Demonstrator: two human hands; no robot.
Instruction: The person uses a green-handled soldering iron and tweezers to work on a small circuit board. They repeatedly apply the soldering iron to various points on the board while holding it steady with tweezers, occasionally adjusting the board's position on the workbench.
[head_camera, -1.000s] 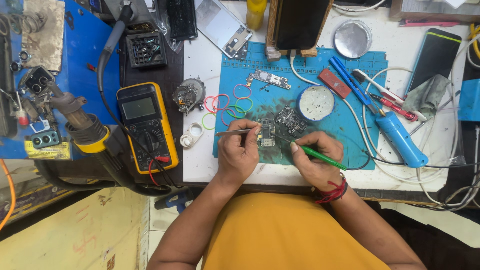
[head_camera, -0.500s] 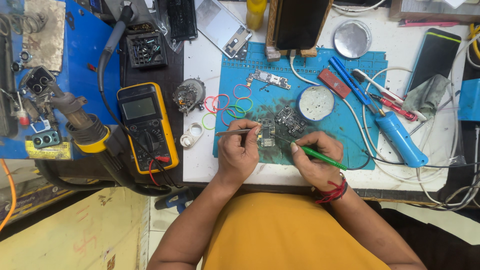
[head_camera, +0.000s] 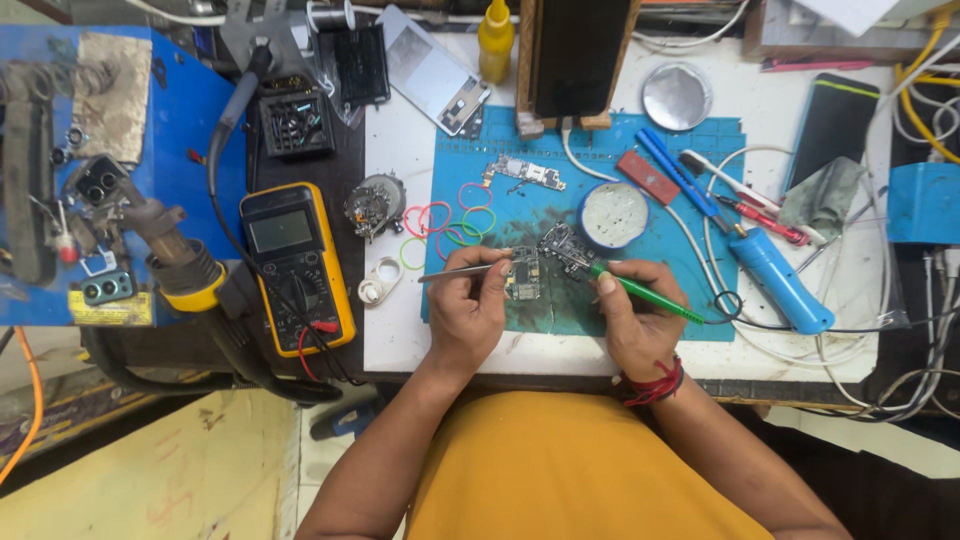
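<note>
Far left: blue stand (head_camera: 190, 90) cluttered with small parts, then a heat tool with a yellow collar (head_camera: 185, 265) lying across the dark strip beside it. Next over, yellow multimeter (head_camera: 295, 262) face up, leads plugged in, just left of the white counter (head_camera: 400, 330). On the counter's left edge, a small white ring (head_camera: 375, 290) and a scatter of coloured rubber bands (head_camera: 450, 220), some spilling onto the blue mat (head_camera: 690, 290).

Middle of the mat, near side: small circuit board (head_camera: 523, 275), lying flat between both hands. Left hand (head_camera: 468, 310) just left of it, grip pinched closed on thin metal tweezers (head_camera: 460, 271). Can't tell which end is the tip, or whether the end at the board's left edge actually touches it. Right hand (head_camera: 640, 320) on the other side, grip closed pen-style around a green tool (head_camera: 640, 292), tip angled in toward a second, darker board piece (head_camera: 568, 248) touching the first one's far-right corner. Too small to tell exactly which component sits under either tip.

Looks like mid-step fine work on the board: one tool steadying or picking, the other poking or prying. Judging from that, anything further calls for tiny, steady moves, wrists planted on the mat, no sideways slip into neighbouring parts.

Further right: round tin (head_camera: 613, 215) of pale paste just beyond the boards, then a blue-handled tool (head_camera: 780, 280) with its cable, and a dark phone (head_camera: 830, 120) at the far right.
</note>
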